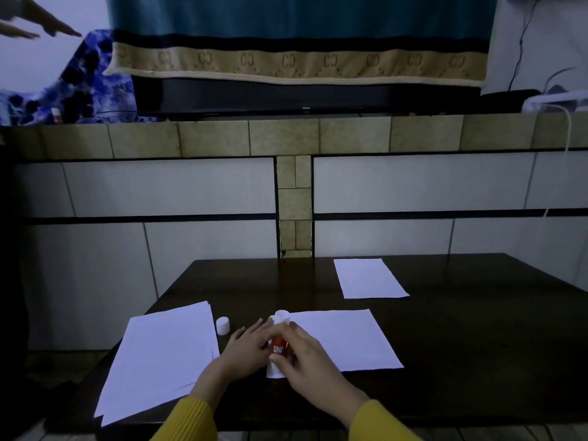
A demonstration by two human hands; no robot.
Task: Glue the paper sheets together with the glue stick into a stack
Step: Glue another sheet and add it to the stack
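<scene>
Table (445, 329): dark wood, against a tiled wall.
Glue stick (280, 337): uncapped, upright, at the sheet's left edge, near the table centre.
Right hand (310, 366): grasps the glue stick.
Left hand (246, 348): fingers straight, flat beside the stick.
Cap (223, 325): at 10 o'clock from the hands.
Sheet (346, 338): at 3 o'clock.
Stack (159, 358): at 9 o'clock.
Far sheet (369, 278): at 1 o'clock.

Red glue stick (280, 340) upright, uncapped; white cap (223, 325) beside paper stack (162, 354).
</scene>
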